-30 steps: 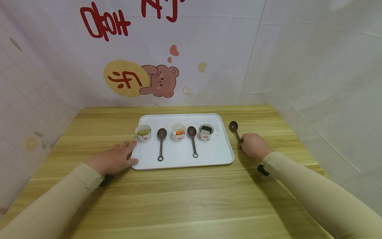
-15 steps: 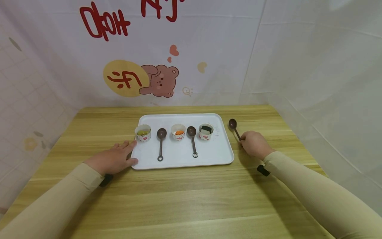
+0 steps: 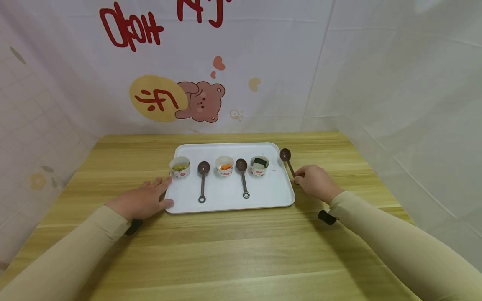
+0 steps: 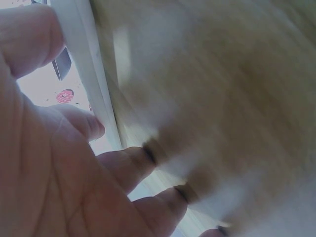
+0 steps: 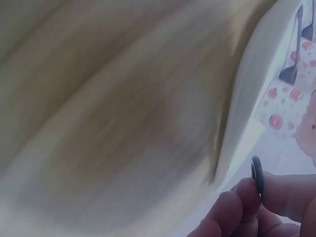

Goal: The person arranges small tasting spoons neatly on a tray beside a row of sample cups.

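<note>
My right hand (image 3: pixel 316 182) pinches the handle of a dark brown measuring spoon (image 3: pixel 285 155) between thumb and fingers. The spoon's bowl is over the right rim of a white tray (image 3: pixel 222 196); whether it touches, I cannot tell. In the right wrist view the handle's ring end (image 5: pixel 257 174) sticks out of the pinch. My left hand (image 3: pixel 141 201) rests at the tray's left edge, fingers spread and straight, the thumb over the rim. On the tray lie two more brown spoons, one left (image 3: pixel 203 168) and one right (image 3: pixel 242 165).
Three patterned paper cups stand on the tray: one with green pieces (image 3: pixel 180 168), one with orange pieces (image 3: pixel 225 167), and one with a white-and-black rice-ball-like piece (image 3: pixel 260 166). A wooden table (image 3: pixel 226 251) is underneath. A printed cloth (image 3: pixel 278 54) hangs behind, with pale cloth at both sides.
My right hand has first shifted the spoon slightly away from me, then moved it left, from beside the tray to its right rim. The left hand stays in place.
</note>
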Tool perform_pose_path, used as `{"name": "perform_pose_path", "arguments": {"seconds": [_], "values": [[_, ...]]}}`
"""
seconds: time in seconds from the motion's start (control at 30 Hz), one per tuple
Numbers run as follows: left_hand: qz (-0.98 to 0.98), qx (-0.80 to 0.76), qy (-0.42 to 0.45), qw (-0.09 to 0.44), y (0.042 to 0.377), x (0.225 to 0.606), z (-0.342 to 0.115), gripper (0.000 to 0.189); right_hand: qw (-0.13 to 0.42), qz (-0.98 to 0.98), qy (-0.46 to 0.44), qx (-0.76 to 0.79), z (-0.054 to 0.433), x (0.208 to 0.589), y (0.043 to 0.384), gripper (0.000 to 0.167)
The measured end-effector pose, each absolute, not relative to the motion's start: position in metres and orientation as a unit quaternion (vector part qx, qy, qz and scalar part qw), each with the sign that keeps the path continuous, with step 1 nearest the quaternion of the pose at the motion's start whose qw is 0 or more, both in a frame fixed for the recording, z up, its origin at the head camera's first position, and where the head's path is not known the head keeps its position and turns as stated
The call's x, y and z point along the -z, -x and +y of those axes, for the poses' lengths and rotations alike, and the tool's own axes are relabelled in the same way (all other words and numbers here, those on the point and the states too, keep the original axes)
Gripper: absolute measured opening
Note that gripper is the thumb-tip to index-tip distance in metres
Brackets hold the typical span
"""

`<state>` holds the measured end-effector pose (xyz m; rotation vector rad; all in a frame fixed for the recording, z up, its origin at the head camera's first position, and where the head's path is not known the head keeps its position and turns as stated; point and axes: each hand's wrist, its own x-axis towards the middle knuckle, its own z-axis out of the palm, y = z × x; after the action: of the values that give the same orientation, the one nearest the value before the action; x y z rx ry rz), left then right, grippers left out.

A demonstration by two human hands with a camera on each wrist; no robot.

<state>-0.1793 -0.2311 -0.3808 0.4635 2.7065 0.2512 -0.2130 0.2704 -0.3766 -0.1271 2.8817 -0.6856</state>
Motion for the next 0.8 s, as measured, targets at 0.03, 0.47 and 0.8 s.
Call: {"name": "perform_pose_path", "arguments": {"seconds": [0.03, 0.47, 0.8], "values": [[0.964, -0.088, -0.165, 0.191, 0.179, 0.381, -0.231, 0.088, 0.088, 0.968, 0.044, 0.233, 0.268, 0.376, 0.212, 0.025], [0.963, -0.091, -0.165, 0.192, 0.18, 0.382, -0.231, 0.088, 0.091, 0.963, 0.047, 0.249, 0.248, 0.379, 0.203, 0.021], [0.962, -0.089, -0.164, 0.198, 0.182, 0.382, -0.232, 0.09, 0.092, 0.962, 0.042, 0.255, 0.243, 0.385, 0.201, 0.02]]}}
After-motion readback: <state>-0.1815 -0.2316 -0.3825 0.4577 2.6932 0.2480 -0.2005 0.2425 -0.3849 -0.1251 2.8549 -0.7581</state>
